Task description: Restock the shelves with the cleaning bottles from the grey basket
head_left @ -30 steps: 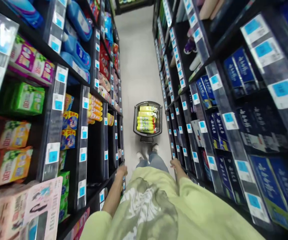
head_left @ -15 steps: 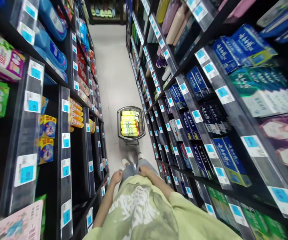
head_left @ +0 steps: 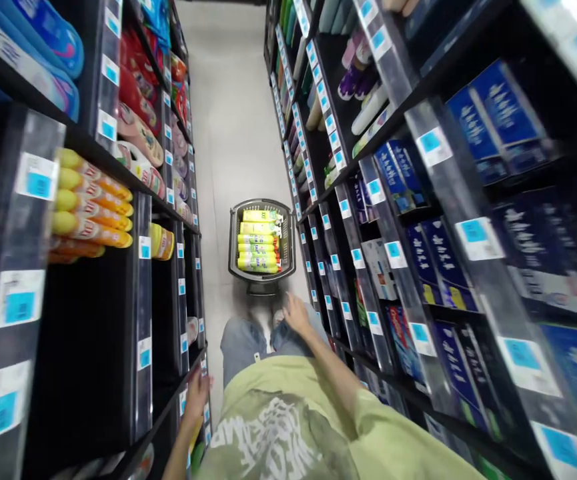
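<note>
A dark shopping basket [head_left: 232,250] stands on the aisle floor ahead of my legs, with several yellow-green bottles [head_left: 258,247] lying side by side in it. Its handle [head_left: 262,289] points toward me. My right hand [head_left: 295,313] hangs just right of that handle, apart from it, fingers loosely stretched and holding nothing. Low on the left, my left hand [head_left: 198,392] is beside the edge of the left shelf [head_left: 168,407]; its fingers look apart and empty, though blurred. Whether it touches the shelf, I cannot tell.
Tall black shelves line both sides of a narrow aisle [head_left: 233,113]. On the left are orange bottles with yellow caps [head_left: 93,200], a yellow tub [head_left: 162,241] and blue bottles [head_left: 43,53]. Blue toothpaste boxes [head_left: 488,120] fill shelves on the right. Price tags run along the shelf edges.
My right hand has moved from my lap forward to near the basket handle. My left hand has dropped back and left beside the shelf. My knees look more bent, and the shelves appear nearer.
</note>
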Action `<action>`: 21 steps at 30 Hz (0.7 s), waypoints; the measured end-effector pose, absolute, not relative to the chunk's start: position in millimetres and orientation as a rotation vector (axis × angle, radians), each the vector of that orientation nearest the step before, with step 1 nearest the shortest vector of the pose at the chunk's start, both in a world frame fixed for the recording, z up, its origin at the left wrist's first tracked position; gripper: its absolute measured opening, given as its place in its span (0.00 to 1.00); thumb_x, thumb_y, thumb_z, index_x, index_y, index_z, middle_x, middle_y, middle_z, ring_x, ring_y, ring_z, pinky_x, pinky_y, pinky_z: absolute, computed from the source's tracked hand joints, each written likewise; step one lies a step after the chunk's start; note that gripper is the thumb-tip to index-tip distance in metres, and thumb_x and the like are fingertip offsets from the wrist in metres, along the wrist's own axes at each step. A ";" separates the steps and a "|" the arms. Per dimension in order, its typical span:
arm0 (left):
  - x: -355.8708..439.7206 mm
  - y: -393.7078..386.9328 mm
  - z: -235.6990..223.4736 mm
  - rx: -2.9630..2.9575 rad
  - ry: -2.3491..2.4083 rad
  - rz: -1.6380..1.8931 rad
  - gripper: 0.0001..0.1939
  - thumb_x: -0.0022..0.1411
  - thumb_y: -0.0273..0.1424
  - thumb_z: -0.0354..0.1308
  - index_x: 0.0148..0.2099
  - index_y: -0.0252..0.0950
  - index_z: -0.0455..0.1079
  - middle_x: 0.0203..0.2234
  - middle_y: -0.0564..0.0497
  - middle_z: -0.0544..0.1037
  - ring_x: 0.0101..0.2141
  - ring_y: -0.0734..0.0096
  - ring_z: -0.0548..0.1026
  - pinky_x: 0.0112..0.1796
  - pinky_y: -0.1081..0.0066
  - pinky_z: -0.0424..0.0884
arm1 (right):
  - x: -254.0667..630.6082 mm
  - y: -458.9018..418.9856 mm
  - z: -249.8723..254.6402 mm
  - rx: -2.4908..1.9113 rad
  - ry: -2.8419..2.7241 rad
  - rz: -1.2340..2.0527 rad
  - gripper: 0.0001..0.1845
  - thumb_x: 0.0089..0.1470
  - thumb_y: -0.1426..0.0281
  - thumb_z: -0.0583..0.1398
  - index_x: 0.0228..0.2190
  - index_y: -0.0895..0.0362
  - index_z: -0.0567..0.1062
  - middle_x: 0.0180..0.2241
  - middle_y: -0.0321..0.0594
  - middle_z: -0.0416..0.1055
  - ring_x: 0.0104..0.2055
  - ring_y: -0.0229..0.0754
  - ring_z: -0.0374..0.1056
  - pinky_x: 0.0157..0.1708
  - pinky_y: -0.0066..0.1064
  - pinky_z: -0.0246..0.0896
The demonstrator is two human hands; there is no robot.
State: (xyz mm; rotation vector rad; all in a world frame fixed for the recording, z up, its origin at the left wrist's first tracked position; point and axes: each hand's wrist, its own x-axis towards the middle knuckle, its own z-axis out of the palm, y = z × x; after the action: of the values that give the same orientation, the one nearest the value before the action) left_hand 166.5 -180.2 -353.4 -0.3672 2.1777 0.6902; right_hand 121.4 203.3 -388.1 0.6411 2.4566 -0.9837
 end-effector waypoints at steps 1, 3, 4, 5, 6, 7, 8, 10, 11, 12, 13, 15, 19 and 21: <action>143.2 -167.5 -379.6 -0.357 2.245 0.734 0.14 0.65 0.41 0.48 0.48 0.48 0.70 0.38 0.48 0.84 0.45 0.53 0.84 0.51 0.54 0.80 | 115.9 214.2 -409.9 0.620 2.499 -0.987 0.32 0.62 0.71 0.54 0.67 0.59 0.62 0.70 0.54 0.59 0.72 0.55 0.54 0.72 0.48 0.46; 86.2 -136.3 -435.3 -0.299 2.390 0.807 0.17 0.68 0.37 0.46 0.55 0.43 0.68 0.47 0.42 0.82 0.52 0.53 0.81 0.56 0.53 0.76 | 99.8 237.0 -458.4 0.625 2.610 -0.979 0.34 0.65 0.67 0.52 0.69 0.61 0.58 0.73 0.53 0.52 0.75 0.54 0.46 0.74 0.50 0.38; 54.2 -118.4 -463.7 -0.254 2.457 0.844 0.19 0.69 0.35 0.46 0.58 0.39 0.66 0.53 0.38 0.79 0.57 0.53 0.78 0.60 0.54 0.73 | 89.0 249.0 -485.0 0.663 2.674 -0.958 0.35 0.66 0.65 0.51 0.70 0.64 0.56 0.74 0.54 0.50 0.76 0.55 0.42 0.74 0.51 0.36; 21.2 -99.5 -492.2 -0.205 2.521 0.876 0.20 0.70 0.33 0.46 0.61 0.36 0.65 0.57 0.36 0.76 0.60 0.54 0.74 0.63 0.54 0.69 | 76.5 261.2 -512.8 0.738 2.738 -0.927 0.36 0.67 0.63 0.50 0.70 0.66 0.54 0.74 0.56 0.48 0.77 0.57 0.39 0.74 0.53 0.34; -11.6 -80.5 -520.4 -0.146 2.571 0.903 0.22 0.71 0.33 0.47 0.64 0.33 0.63 0.61 0.35 0.72 0.63 0.56 0.71 0.66 0.56 0.65 | 63.0 273.3 -541.6 0.845 2.791 -0.906 0.38 0.67 0.61 0.49 0.70 0.69 0.53 0.74 0.59 0.46 0.77 0.59 0.38 0.74 0.56 0.33; -43.0 -61.9 -548.0 -0.097 2.616 0.920 0.25 0.71 0.33 0.48 0.67 0.30 0.60 0.64 0.34 0.69 0.66 0.56 0.67 0.68 0.56 0.61 | 49.1 284.7 -570.6 0.958 2.824 -0.902 0.40 0.67 0.59 0.50 0.70 0.71 0.53 0.74 0.62 0.45 0.77 0.62 0.38 0.73 0.58 0.34; -72.1 -44.5 -574.6 -0.062 2.659 0.928 0.27 0.72 0.34 0.47 0.69 0.28 0.58 0.67 0.33 0.65 0.69 0.56 0.62 0.69 0.55 0.57 | 35.6 295.0 -599.2 1.065 2.832 -0.925 0.41 0.66 0.58 0.52 0.69 0.72 0.54 0.73 0.65 0.47 0.76 0.64 0.41 0.72 0.58 0.38; -119.8 -16.0 -622.2 -0.024 2.737 0.923 0.30 0.73 0.35 0.48 0.71 0.25 0.56 0.68 0.31 0.63 0.70 0.53 0.60 0.70 0.54 0.55 | 13.4 310.9 -651.3 1.190 2.802 -1.019 0.41 0.63 0.59 0.54 0.68 0.73 0.57 0.68 0.70 0.58 0.70 0.65 0.56 0.67 0.57 0.53; -137.7 -5.7 -641.5 -0.033 2.768 0.913 0.30 0.73 0.35 0.48 0.70 0.24 0.57 0.66 0.29 0.66 0.69 0.51 0.62 0.69 0.53 0.58 | 5.6 316.3 -672.9 1.222 2.784 -1.059 0.40 0.62 0.59 0.54 0.67 0.73 0.59 0.64 0.70 0.65 0.65 0.64 0.64 0.63 0.55 0.60; -151.5 1.9 -657.1 -0.052 2.797 0.900 0.30 0.74 0.36 0.47 0.70 0.24 0.58 0.64 0.28 0.69 0.67 0.49 0.66 0.67 0.52 0.61 | 0.1 320.2 -690.5 1.242 2.778 -1.093 0.40 0.61 0.59 0.54 0.66 0.72 0.61 0.60 0.69 0.70 0.61 0.63 0.70 0.59 0.53 0.64; -161.6 7.0 -668.4 -0.073 2.831 0.873 0.29 0.74 0.37 0.47 0.70 0.25 0.59 0.60 0.27 0.72 0.64 0.46 0.70 0.64 0.51 0.65 | -3.5 322.9 -703.5 1.274 2.791 -1.131 0.39 0.61 0.58 0.55 0.65 0.70 0.63 0.56 0.66 0.73 0.57 0.62 0.73 0.56 0.52 0.67; -173.0 11.5 -678.8 -0.110 2.908 0.775 0.29 0.74 0.41 0.47 0.68 0.27 0.62 0.53 0.28 0.78 0.56 0.43 0.77 0.57 0.50 0.72 | -7.0 326.0 -715.8 1.349 2.853 -1.258 0.38 0.58 0.56 0.58 0.63 0.66 0.67 0.54 0.61 0.76 0.54 0.60 0.75 0.55 0.49 0.68; -173.6 14.0 -672.6 -0.133 2.993 0.549 0.28 0.76 0.43 0.45 0.67 0.29 0.64 0.45 0.31 0.82 0.48 0.42 0.81 0.48 0.54 0.76 | -8.4 327.3 -708.7 1.421 2.918 -1.433 0.32 0.55 0.57 0.61 0.57 0.61 0.74 0.50 0.56 0.79 0.50 0.57 0.76 0.54 0.45 0.68; -167.7 16.0 -670.1 -0.143 2.993 0.518 0.27 0.76 0.42 0.46 0.66 0.29 0.65 0.43 0.31 0.82 0.46 0.44 0.82 0.47 0.57 0.76 | -7.4 324.9 -705.1 1.453 2.864 -1.401 0.32 0.55 0.58 0.61 0.57 0.61 0.75 0.48 0.56 0.80 0.50 0.57 0.76 0.53 0.45 0.68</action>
State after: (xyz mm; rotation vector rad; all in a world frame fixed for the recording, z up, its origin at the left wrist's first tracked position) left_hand -167.7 16.0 -670.1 -0.1434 2.9934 0.5180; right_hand -7.4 324.9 -705.1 1.4532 2.8643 -1.4014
